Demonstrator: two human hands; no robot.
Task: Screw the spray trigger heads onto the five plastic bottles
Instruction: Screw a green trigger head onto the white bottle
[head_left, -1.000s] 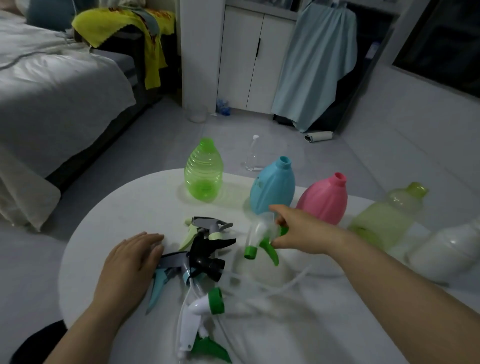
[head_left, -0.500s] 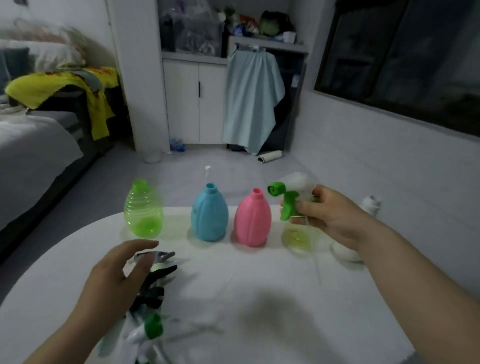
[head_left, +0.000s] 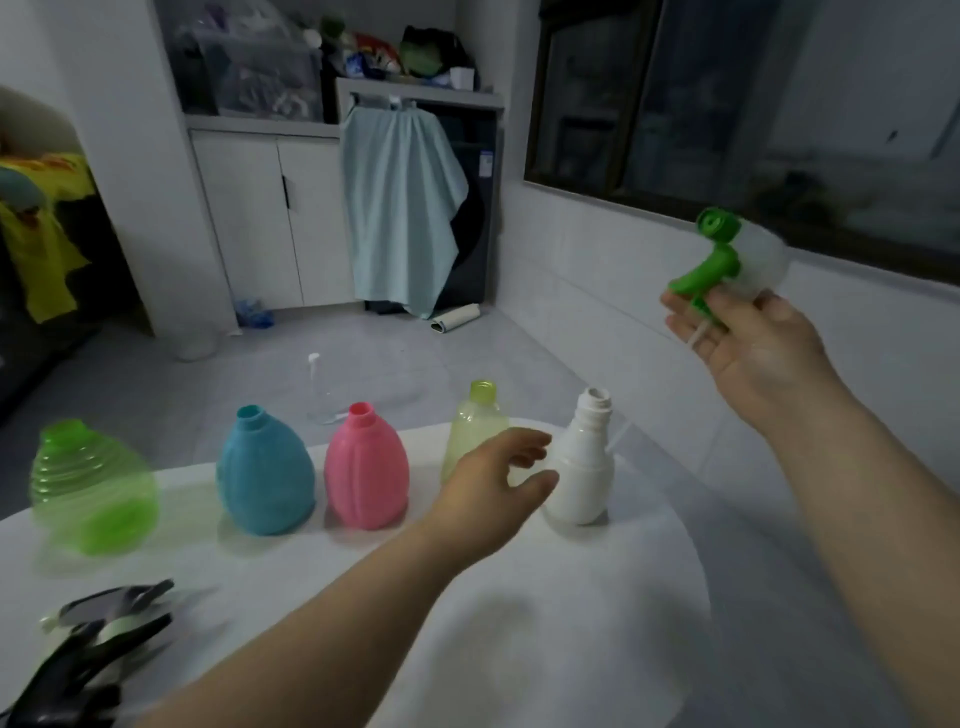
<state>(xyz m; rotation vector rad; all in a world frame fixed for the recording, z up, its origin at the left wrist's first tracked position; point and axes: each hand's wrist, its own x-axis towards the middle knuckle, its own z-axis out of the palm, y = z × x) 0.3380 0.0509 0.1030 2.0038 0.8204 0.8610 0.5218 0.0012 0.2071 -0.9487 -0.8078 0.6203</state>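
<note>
a: where's the spray head?
b: the green-and-white trigger head (head_left: 727, 262) is up right of the white bottle (head_left: 581, 467), pinched in the right hand (head_left: 748, 338); other fingers splayed.
a: and the left hand (head_left: 493, 488)?
b: empty, fingers loosely spread just left of the white bottle; the pink bottle (head_left: 366, 467) and blue bottle (head_left: 265, 473) stand further left on the table (head_left: 597, 597).

Home bedroom: cupboards (head_left: 270, 218), hanging towel (head_left: 400, 208).
</note>
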